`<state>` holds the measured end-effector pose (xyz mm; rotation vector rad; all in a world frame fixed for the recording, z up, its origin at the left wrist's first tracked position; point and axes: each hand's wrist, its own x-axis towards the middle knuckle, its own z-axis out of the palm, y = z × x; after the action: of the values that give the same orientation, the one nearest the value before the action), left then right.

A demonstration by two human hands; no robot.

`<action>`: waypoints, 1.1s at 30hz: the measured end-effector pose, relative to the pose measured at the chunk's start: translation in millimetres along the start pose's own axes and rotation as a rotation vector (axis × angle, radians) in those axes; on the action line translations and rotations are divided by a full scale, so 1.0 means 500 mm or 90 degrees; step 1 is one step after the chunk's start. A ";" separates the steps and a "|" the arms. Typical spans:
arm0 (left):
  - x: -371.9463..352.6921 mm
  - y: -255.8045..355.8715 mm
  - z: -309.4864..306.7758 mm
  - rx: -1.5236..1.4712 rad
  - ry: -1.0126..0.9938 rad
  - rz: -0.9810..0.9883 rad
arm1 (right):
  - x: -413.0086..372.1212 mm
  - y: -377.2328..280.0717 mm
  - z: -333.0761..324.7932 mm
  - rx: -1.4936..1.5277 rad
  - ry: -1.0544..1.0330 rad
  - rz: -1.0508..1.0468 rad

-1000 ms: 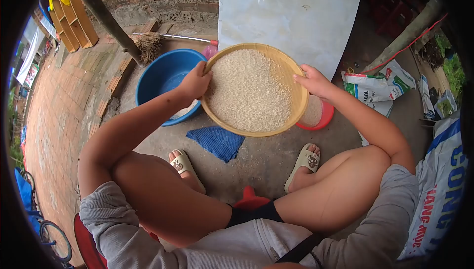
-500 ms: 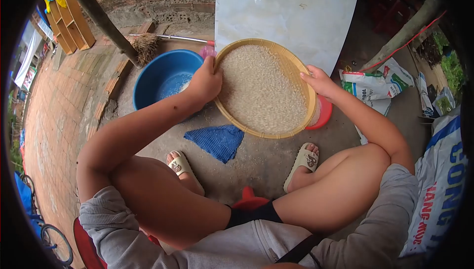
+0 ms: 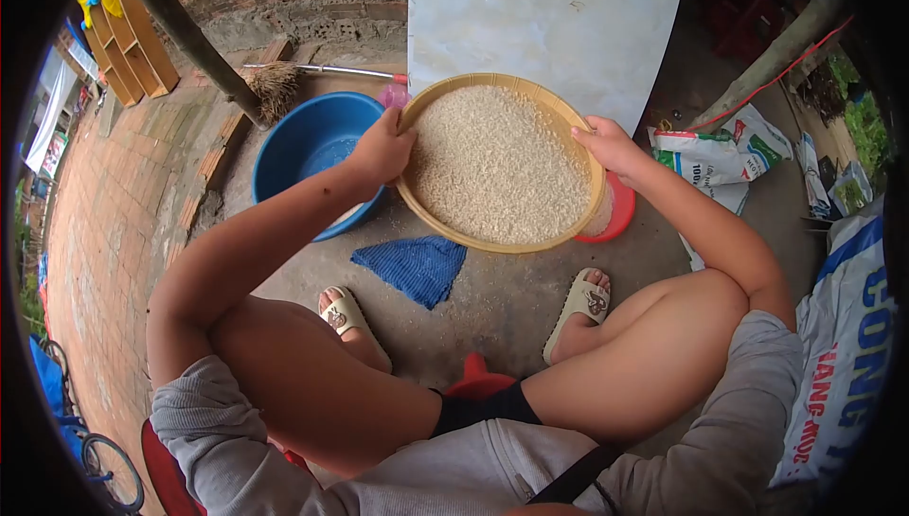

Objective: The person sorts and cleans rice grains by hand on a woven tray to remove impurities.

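Observation:
A round tan winnowing basket (image 3: 492, 247) full of rice grains (image 3: 497, 166) is held up in front of me between both hands. My left hand (image 3: 382, 149) is closed on its left rim, and my right hand (image 3: 611, 147) grips the right rim with the thumb on top. Behind my left forearm stands a blue basin (image 3: 308, 142), with some pale grains showing in its bottom. A red basin (image 3: 620, 213) with grains in it lies partly hidden under the basket's right side.
A blue cloth (image 3: 414, 270) lies on the concrete between my sandalled feet and the basket. A white board (image 3: 549, 24) leans at the back. Behind the blue basin are a straw broom (image 3: 275, 90) and a pink cup (image 3: 393, 96). Printed sacks (image 3: 710, 161) lie at the right.
The basket has shifted slightly left, along with both hands. The rice has spread and heaped differently, covering more of the basket's right side.

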<state>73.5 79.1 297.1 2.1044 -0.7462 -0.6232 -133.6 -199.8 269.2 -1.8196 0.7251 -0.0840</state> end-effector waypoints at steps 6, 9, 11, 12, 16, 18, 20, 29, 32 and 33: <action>0.028 -0.044 -0.075 0.001 -0.009 0.029 | -0.031 -0.067 0.053 -0.003 -0.015 -0.072; -0.025 0.034 -0.029 -0.018 0.038 -0.003 | 0.007 -0.006 0.009 0.022 -0.024 -0.031; -0.026 0.044 -0.022 -0.019 -0.002 -0.046 | -0.001 -0.015 0.005 0.018 -0.021 0.013; -0.016 0.030 -0.029 -0.022 -0.015 -0.034 | -0.006 -0.028 0.010 0.001 -0.011 0.014; 0.040 -0.076 -0.066 -0.047 -0.020 0.035 | -0.051 -0.094 0.067 -0.027 0.006 -0.120; 0.021 -0.062 -0.072 -0.018 -0.024 0.001 | -0.036 -0.081 0.054 -0.035 -0.013 -0.066; -0.013 -0.019 -0.035 -0.020 0.009 -0.007 | -0.020 -0.048 0.025 -0.026 -0.038 0.005; 0.041 -0.076 -0.087 -0.016 -0.017 0.035 | -0.023 -0.070 0.072 0.035 -0.036 -0.156; 0.011 -0.031 -0.050 0.007 0.043 0.051 | -0.022 -0.058 0.036 0.024 -0.022 -0.049; -0.021 0.020 -0.040 -0.013 0.008 -0.021 | -0.008 -0.041 0.018 0.042 -0.029 -0.012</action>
<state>76.1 91.6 318.0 2.1032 -0.6972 -0.6327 -124.4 -186.2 284.9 -1.7595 0.6661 -0.0787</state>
